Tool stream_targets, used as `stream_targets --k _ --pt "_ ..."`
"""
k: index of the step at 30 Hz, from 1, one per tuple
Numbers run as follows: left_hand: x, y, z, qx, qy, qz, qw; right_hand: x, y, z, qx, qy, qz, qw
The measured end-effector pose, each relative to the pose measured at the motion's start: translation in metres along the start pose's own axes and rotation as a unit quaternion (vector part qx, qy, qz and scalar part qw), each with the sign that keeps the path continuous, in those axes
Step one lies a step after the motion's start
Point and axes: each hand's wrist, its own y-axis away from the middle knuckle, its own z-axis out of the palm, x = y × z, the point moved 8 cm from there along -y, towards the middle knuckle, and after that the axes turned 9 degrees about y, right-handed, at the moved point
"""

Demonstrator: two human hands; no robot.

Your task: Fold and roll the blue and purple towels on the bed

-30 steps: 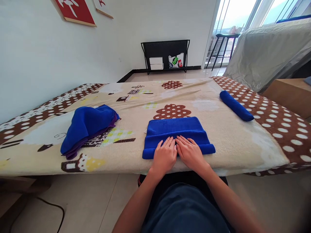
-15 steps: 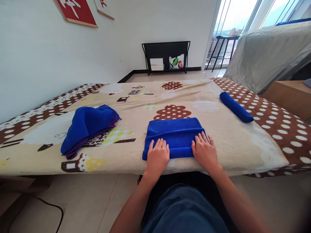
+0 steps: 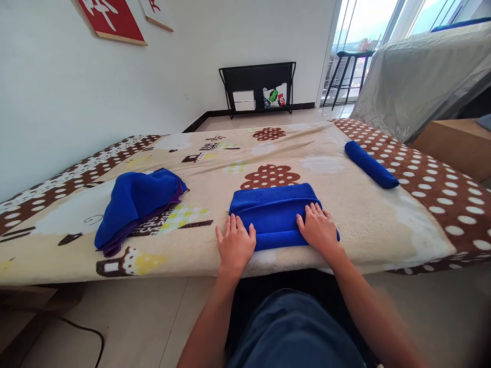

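A blue towel (image 3: 274, 214) lies folded flat near the front edge of the bed, its near edge turned over into a thick band. On its left end rests my left hand (image 3: 236, 243), palm down with the fingers spread. My right hand (image 3: 317, 227) presses on the right part of the towel, fingers stretched out and thumb apart. Off to the left sits a loose heap of blue and purple towels (image 3: 140, 204). A blue towel roll (image 3: 371, 164) lies at the right, beside the dotted border.
A cream patterned blanket (image 3: 207, 204) with brown dotted borders covers the bed. Beyond it stand a black rack (image 3: 257, 76) against the wall and a stool (image 3: 349, 71) by the window. At right are a cardboard box (image 3: 452, 145) and a grey-covered piece (image 3: 418, 87).
My left hand has moved left to the towel's end. The right hand has shifted slightly inward and up over the towel. The view has turned slightly; the heap and roll stay put.
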Motion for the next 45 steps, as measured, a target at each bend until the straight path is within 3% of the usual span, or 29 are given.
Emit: stream_targets --k 2,6,8,11,16,18,20,24,26,29,33,37,41,45 --pt "0.016 -0.002 0.005 -0.03 0.003 0.044 0.999 -0.014 0.002 -0.003 0.005 0.002 -0.027 1.0" --pt "0.069 -0.007 0.027 -0.153 0.08 0.193 0.966 -0.063 0.004 -0.005 -0.024 -0.081 -0.191 0.978" --pt "0.077 -0.013 0.034 -0.189 0.104 0.206 0.954 -0.071 0.001 -0.002 -0.043 -0.109 -0.215 0.97" --pt "0.054 -0.026 0.035 -0.17 0.095 0.124 0.973 -0.048 -0.01 0.004 -0.047 -0.096 -0.138 0.985" --pt "-0.005 -0.031 0.017 -0.064 0.024 -0.02 0.997 0.013 -0.014 0.01 -0.016 -0.01 0.02 1.0" --pt "-0.006 -0.029 0.012 -0.037 -0.005 -0.015 0.999 0.018 -0.012 0.005 0.003 0.017 0.031 0.999" --pt "0.008 -0.029 0.012 -0.039 -0.01 0.024 0.999 0.005 -0.011 -0.002 0.026 0.023 0.007 0.999" --pt "0.062 -0.03 0.036 -0.165 0.069 0.164 0.97 -0.055 -0.011 -0.001 -0.027 -0.058 -0.142 0.988" --pt "0.077 -0.032 0.046 -0.204 0.093 0.193 0.955 -0.073 -0.015 0.003 -0.056 -0.083 -0.171 0.98" --pt "0.066 -0.044 0.049 -0.184 0.088 0.151 0.967 -0.067 -0.027 0.009 -0.06 -0.082 -0.132 0.986" --pt "0.022 -0.054 0.041 -0.116 0.057 0.043 0.991 -0.027 -0.041 0.021 -0.069 -0.071 -0.063 0.993" --pt "-0.007 -0.054 0.037 -0.111 0.022 -0.022 0.993 0.007 -0.046 0.032 -0.092 -0.043 -0.007 0.995" --pt "-0.006 -0.055 0.038 -0.104 -0.001 -0.013 0.994 0.011 -0.045 0.034 -0.089 -0.025 -0.004 0.996" --pt "0.017 -0.057 0.043 -0.12 0.009 0.094 0.988 -0.007 -0.043 0.024 -0.051 -0.009 -0.038 0.998"
